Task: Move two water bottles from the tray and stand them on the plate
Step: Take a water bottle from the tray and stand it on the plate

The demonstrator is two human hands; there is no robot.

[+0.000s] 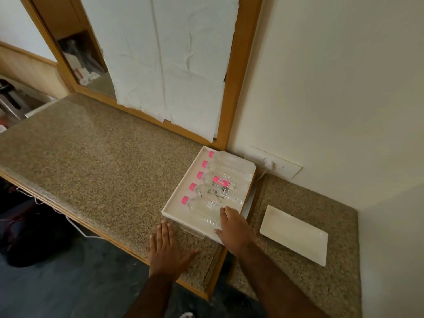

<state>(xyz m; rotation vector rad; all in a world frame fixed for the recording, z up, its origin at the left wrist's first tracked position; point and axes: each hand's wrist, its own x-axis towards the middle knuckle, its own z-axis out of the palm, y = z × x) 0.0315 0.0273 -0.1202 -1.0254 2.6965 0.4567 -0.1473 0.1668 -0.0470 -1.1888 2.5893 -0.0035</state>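
Resting spread on the nearest bottle (pixel 206 213), right hand (pixel 234 228) fingers grasp nothing; left hand (pixel 167 246) lies flat, released.

So we've got a speckled granite-look counter (pixel 96 161) with a wood edge. Our left hand (pixel 166 249) lies flat on it, fingers spread. Just past and right of that hand sits the white tray (pixel 181 191), our right hand (pixel 234 228) over its near corner. Right of that hand a white rectangular plate (pixel 296 235) lies flat on a slightly lower stretch of counter.
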